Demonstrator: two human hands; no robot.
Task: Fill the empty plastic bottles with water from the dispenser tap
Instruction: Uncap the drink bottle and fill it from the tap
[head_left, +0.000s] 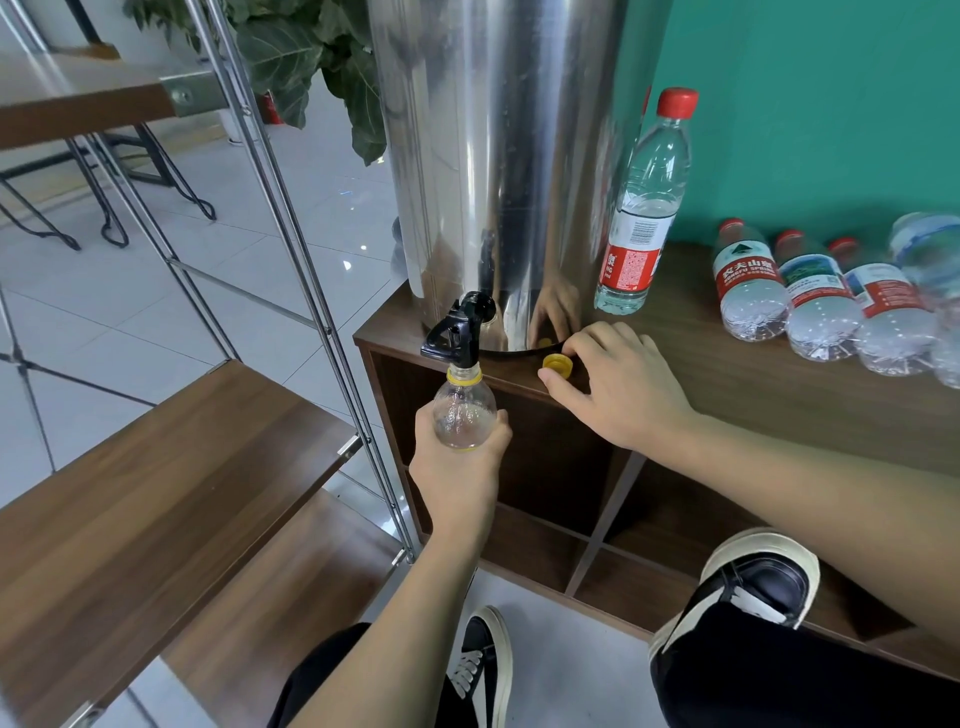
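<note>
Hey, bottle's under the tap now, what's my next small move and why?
Probably lift your right hand off the yellow cap and press the black tap lever. Your left hand holds the open bottle with its mouth at the spout, and it looks nearly empty.

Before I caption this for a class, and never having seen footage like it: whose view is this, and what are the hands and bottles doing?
It is one picture from a camera worn on a person's head, looking down. The left hand grips a clear bottle, mouth under the black tap of a steel dispenser. The right hand rests on the wooden cabinet top, fingers at a yellow cap; whether they pinch it is unclear. One red-capped bottle stands beside the dispenser; more bottles lie on their sides further right.
</note>
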